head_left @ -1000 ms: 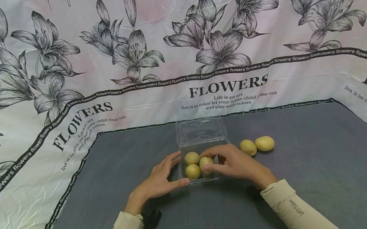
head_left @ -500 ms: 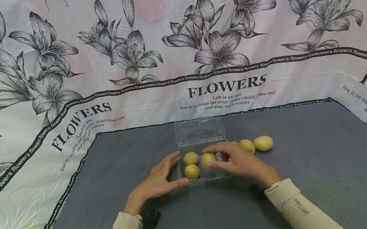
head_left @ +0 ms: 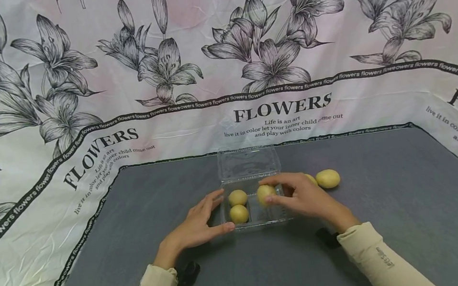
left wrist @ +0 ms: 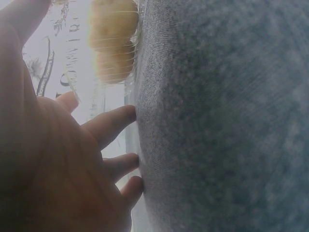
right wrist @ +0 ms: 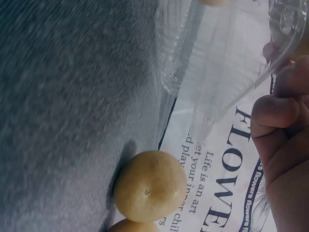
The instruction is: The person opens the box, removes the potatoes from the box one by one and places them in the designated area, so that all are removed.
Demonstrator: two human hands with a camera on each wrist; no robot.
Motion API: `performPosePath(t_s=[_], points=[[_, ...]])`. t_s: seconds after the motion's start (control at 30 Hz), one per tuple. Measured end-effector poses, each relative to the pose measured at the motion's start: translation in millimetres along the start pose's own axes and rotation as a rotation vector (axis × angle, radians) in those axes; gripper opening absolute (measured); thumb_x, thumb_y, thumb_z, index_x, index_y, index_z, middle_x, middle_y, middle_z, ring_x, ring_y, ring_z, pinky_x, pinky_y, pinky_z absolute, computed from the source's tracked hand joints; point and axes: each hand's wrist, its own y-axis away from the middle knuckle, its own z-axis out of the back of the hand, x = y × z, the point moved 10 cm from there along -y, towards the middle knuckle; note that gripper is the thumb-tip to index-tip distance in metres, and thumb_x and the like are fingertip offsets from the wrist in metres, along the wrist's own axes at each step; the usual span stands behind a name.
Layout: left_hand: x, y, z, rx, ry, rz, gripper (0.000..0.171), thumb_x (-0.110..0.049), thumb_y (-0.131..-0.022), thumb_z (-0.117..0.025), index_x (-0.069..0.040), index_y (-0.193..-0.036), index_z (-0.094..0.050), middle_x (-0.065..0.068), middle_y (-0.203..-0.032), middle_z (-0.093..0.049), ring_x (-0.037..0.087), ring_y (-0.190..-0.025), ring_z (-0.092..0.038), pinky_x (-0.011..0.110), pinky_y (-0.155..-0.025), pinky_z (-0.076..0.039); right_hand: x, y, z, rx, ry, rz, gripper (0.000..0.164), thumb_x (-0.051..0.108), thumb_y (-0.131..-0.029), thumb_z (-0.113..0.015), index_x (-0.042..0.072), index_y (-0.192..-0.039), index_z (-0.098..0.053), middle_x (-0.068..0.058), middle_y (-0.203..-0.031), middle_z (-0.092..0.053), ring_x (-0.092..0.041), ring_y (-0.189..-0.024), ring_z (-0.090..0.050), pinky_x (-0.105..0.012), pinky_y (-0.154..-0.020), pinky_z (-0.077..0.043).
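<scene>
A clear plastic clamshell box [head_left: 261, 224] lies on the grey table, its lid [head_left: 248, 163] tipped back. Two yellow lemons, one behind [head_left: 237, 198] and one in front [head_left: 239, 214], sit in its left half. Between thumb and fingers, my right hand [head_left: 305, 196] pinches another lemon [head_left: 265, 195] at the right half of the box. Along the left side, my left hand [head_left: 196, 225] spreads its straight fingers, thumb near the front corner. The left wrist view shows those fingers [left wrist: 113, 125] beside the clear wall, with lemons [left wrist: 113, 29] beyond.
Right of the box, two loose lemons lie side by side, one [head_left: 328, 178] in full sight and the other [head_left: 311, 178] partly behind my right hand. A flower-print cloth [head_left: 193, 133] hangs behind the table's far edge [head_left: 349, 135].
My right hand has shifted to the right with its lemon, away from the two lemons in the box. It now covers more of the nearer loose lemon. My left hand stays in place.
</scene>
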Motion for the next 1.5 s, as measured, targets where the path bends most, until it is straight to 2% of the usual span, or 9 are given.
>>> performPosePath(t_s=[0.17,0.43,0.5,0.57,0.7,0.9,1.23,1.5], points=[[0.1,0.4,-0.5,0.001,-0.003,0.001,0.095,-0.063,-0.091,-0.067,-0.033,-0.163,-0.014,-0.001,-0.166,-0.033,0.024,-0.155,-0.031,0.066,-0.122,-0.011,-3,3,7,-0.01,-0.008,0.016,0.039,0.022,-0.091,-0.078,0.022,-0.129,-0.07,0.0,-0.111,-0.074,-0.001,-0.048,-0.038,-0.023,-0.047,-0.04],[0.0,1.1,0.1,-0.008,-0.001,0.0,0.095,-0.062,-0.091,-0.068,-0.033,-0.164,-0.014,-0.001,-0.166,-0.033,0.023,-0.155,-0.032,0.066,-0.122,-0.012,-15,12,25,-0.047,-0.031,-0.005,0.038,0.016,-0.09,-0.078,0.017,-0.128,-0.071,-0.002,-0.108,-0.072,0.001,-0.047,-0.034,-0.022,-0.045,-0.036],[-0.3,1.0,0.0,-0.007,-0.003,-0.001,0.095,-0.062,-0.091,-0.067,-0.033,-0.163,-0.014,-0.002,-0.167,-0.032,0.022,-0.154,-0.032,0.066,-0.122,-0.012,-18,14,31,-0.061,-0.028,-0.008,0.038,0.014,-0.09,-0.078,0.016,-0.127,-0.072,-0.002,-0.101,-0.071,0.001,-0.047,-0.034,-0.021,-0.043,-0.035],[-0.6,0.9,-0.2,-0.005,-0.002,-0.004,0.094,-0.062,-0.091,-0.067,-0.032,-0.164,-0.014,-0.001,-0.167,-0.032,0.022,-0.154,-0.032,0.066,-0.122,-0.012,-21,17,37,-0.078,-0.014,-0.014,0.037,0.014,-0.09,-0.079,0.017,-0.126,-0.072,-0.001,-0.086,-0.068,0.002,-0.047,-0.034,-0.021,-0.043,-0.033],[-0.9,1.0,-0.3,-0.004,0.002,-0.009,0.094,-0.06,-0.091,-0.068,-0.031,-0.164,-0.014,-0.002,-0.167,-0.031,0.023,-0.154,-0.033,0.066,-0.122,-0.012,-27,23,47,-0.108,0.01,-0.011,0.037,0.012,-0.088,-0.08,0.016,-0.124,-0.073,0.0,-0.076,-0.064,0.001,-0.048,-0.036,-0.02,-0.043,-0.033],[-1.3,0.9,0.5,-0.008,0.0,-0.005,0.095,-0.06,-0.091,-0.068,-0.03,-0.164,-0.015,-0.003,-0.168,-0.029,0.022,-0.154,-0.034,0.066,-0.122,-0.012,-33,32,60,-0.131,0.005,-0.027,0.037,0.009,-0.087,-0.08,0.013,-0.123,-0.073,-0.003,-0.099,-0.074,0.001,-0.048,-0.043,-0.02,-0.043,-0.038],[-1.6,1.4,-0.9,0.0,0.002,0.004,0.095,-0.061,-0.091,-0.068,-0.031,-0.164,-0.014,-0.003,-0.168,-0.028,0.023,-0.155,-0.032,0.065,-0.123,-0.01,-40,41,82,-0.177,0.054,-0.036,0.036,0.004,-0.088,-0.079,0.008,-0.123,-0.072,-0.008,-0.103,-0.075,0.0,-0.048,-0.043,-0.021,-0.043,-0.037],[-1.1,1.5,-1.0,-0.003,0.004,0.009,0.095,-0.061,-0.091,-0.068,-0.032,-0.164,-0.014,-0.004,-0.168,-0.028,0.023,-0.155,-0.032,0.065,-0.122,-0.01,-50,48,100,-0.209,0.149,-0.093,0.035,0.013,-0.09,-0.079,0.012,-0.124,-0.072,-0.004,-0.102,-0.073,-0.002,-0.048,-0.044,-0.023,-0.045,-0.037]])
